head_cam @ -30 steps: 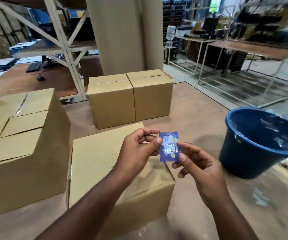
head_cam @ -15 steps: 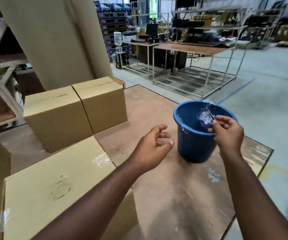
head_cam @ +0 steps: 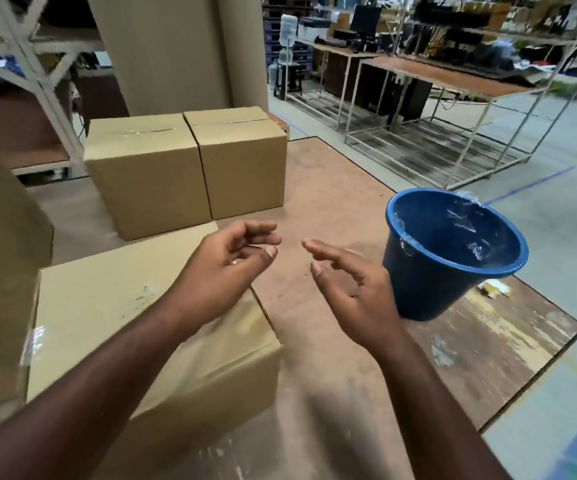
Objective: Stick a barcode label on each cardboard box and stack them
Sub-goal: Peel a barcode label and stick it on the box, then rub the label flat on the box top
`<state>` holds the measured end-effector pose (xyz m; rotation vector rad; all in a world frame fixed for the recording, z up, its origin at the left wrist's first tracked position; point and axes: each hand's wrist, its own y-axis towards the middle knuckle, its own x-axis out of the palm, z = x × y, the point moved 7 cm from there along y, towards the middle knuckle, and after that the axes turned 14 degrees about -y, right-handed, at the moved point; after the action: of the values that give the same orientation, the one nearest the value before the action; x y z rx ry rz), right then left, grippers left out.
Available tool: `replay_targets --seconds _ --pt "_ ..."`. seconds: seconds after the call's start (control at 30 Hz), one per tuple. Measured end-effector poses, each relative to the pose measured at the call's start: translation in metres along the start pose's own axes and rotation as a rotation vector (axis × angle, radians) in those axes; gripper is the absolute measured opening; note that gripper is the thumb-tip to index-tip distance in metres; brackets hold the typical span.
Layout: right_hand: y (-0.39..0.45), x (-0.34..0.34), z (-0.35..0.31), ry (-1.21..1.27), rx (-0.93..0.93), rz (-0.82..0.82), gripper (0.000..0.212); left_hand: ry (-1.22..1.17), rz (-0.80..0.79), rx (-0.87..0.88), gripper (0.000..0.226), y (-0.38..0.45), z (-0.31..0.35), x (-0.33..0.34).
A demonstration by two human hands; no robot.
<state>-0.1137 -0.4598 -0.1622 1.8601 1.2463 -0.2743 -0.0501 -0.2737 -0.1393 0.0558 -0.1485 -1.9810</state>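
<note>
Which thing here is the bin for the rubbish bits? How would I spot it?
Find the big brown wooden platform that the cardboard boxes sit on. Near its right edge, past the person's right hand, stands a blue plastic bucket. It is the only round, blue thing there, with clear shiny scraps inside, while everything beside it is a square tan box.

Both forearms are bare up to the frame's lower edge, with no sleeve or cuff showing. The left hand (head_cam: 226, 263) and right hand (head_cam: 352, 289) wear no gloves (short, plain nails show on the thumbs).
</note>
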Motion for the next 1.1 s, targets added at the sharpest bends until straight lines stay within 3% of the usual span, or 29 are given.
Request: replay_targets --seconds 0.13,0.23,0.33,0.43,0.53,0.77,0.87,1.0,1.1 --pt "0.007 0.038 -0.044 0.065 -0.128 -0.139 0.023 0.028 0.083 0.021 0.030 -0.026 0.007 -0.050" --pt "0.007 0.067 -0.075 0.038 -0.270 -0.344 0.027 0.141 0.200 0.060 0.025 -0.046 0.007 -0.107" --pt "-0.009 0.106 -0.101 -0.235 -0.493 -0.685 0.056 0.626 0.390 0.060 0.028 -0.070 -0.004 -0.164" --pt "-0.009 0.137 -0.100 -0.575 -0.556 -0.855 0.077 0.967 0.452 -0.165 0.042 -0.092 -0.033 -0.188" --pt "0.012 0.156 -0.096 -0.702 -0.453 -0.849 0.081 0.821 0.445 -0.150 0.047 -0.100 -0.050 -0.187" --pt "-0.009 0.173 -0.126 -0.598 -0.690 -0.944 0.073 0.799 0.525 -0.134 0.050 -0.106 -0.046 -0.187" --pt "0.012 0.173 -0.119 -0.629 -0.670 -0.949 0.063 0.829 0.512 -0.140 0.049 -0.104 -0.044 -0.186" --pt "0.015 0.190 -0.124 -0.679 -0.607 -0.879 0.072 0.855 0.519 -0.146 0.050 -0.104 -0.046 -0.187" --pt "-0.008 0.181 -0.134 -0.591 -0.708 -0.927 0.074 0.861 0.520 -0.143 0.050 -0.105 -0.047 -0.188"
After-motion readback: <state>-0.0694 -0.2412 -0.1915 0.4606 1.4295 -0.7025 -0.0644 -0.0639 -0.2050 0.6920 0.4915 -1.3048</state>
